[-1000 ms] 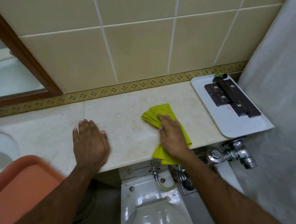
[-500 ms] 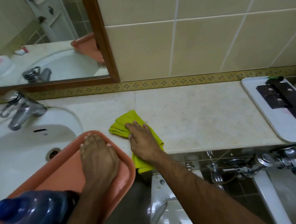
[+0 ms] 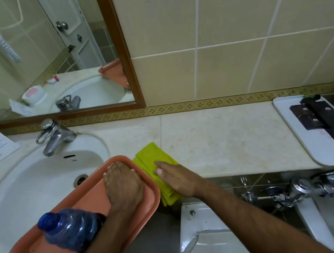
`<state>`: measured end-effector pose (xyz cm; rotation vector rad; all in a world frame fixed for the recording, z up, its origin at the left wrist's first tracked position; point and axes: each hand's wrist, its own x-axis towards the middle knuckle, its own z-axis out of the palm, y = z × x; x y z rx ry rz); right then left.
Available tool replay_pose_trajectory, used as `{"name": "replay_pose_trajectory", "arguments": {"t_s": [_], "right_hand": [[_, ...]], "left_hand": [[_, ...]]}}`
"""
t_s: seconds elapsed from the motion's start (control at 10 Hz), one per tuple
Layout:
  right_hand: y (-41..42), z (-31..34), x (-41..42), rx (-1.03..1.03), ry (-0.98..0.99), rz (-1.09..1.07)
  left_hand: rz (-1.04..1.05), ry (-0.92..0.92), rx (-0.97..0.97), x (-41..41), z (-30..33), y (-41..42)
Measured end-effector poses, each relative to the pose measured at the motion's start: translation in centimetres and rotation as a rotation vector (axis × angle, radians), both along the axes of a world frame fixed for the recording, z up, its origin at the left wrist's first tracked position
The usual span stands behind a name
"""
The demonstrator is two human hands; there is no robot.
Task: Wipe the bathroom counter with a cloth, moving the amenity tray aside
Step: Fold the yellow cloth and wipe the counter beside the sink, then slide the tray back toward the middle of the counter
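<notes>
A chrome faucet (image 3: 54,136) stands behind the white sink (image 3: 19,194). A wood-framed mirror (image 3: 118,51) hangs above. A blue-capped plastic bottle (image 3: 70,229) lies over the basin. Below, a toilet (image 3: 204,237).

Even, fairly bright indoor light with a warm yellowish cast; shadows soft and faint; small glints on the chrome tap (image 3: 54,136) and flush valve (image 3: 302,186); wide-angle bending curves the tile lines toward the edges; the blue bottle (image 3: 69,230) near the lens is blurred.
</notes>
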<state>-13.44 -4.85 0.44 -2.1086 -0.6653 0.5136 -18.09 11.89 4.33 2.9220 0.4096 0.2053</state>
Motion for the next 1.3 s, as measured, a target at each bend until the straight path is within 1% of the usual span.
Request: {"name": "replay_pose_trajectory", "arguments": {"t_s": [0.1, 0.2, 0.3, 0.4, 0.5, 0.6, 0.7, 0.8, 0.9, 1.0, 1.1, 1.2, 1.3], "right_hand": [[-6.4, 1.1, -1.9, -0.049, -0.2, -0.039], [-14.2, 1.0, -3.2, -0.224, -0.243, -0.161], [-22.2, 0.3, -4.1, -0.131, -0.193, -0.604], [-29.0, 0.0, -4.6, 0.081, -0.094, -1.142], [-34.2, -0.4, -4.4, 0.154, -0.084, -1.504], [-37.3, -1.0, -3.7, 0.126, 0.011, -1.682], [-39.1, -1.9, -2.9, 0.107, 0.185, -1.747], [-39.7, -2.9, -2.4, 0.157, 0.249, -1.78], [-39.9, -3.3, -1.9, 0.199, 0.195, -1.77], [-40.4, -3.4, -1.5, 0.177, 0.22, -1.747], [-40.7, -3.3, -1.6, -0.029, 0.075, -1.696], [-41.6, -3.1, -2.1, -0.21, -0.127, -1.681], [-42.2, -2.4, -3.1, -0.235, -0.265, -1.639]], "left_hand": [[0.052, 0.061, 0.106, 1.2, 1.1, -0.9], [-0.045, 0.029, 0.256, 4.2, 1.4, -5.1], [-0.213, -0.06, 0.25, 7.2, 0.7, -12.4], [-0.417, -0.067, 0.277, 9.6, -1.1, -20.6], [-0.654, -0.08, 0.4, 13.1, -2.8, -28.4], [-0.709, -0.048, 0.402, 16.9, -3.3, -35.0], [-0.602, 0.011, 0.201, 20.5, -3.6, -40.3], [-0.474, 0.084, -0.055, 23.4, -3.9, -44.2], [-0.368, 0.121, -0.222, 25.5, -4.0, -46.4], [-0.265, 0.153, -0.343, 26.6, -3.8, -47.7], [-0.181, 0.193, -0.454, 27.1, -2.9, -47.7], [-0.151, 0.232, -0.562, 26.6, -2.7, -46.3], [-0.152, 0.249, -0.605, 25.2, -3.1, -43.9]]}}
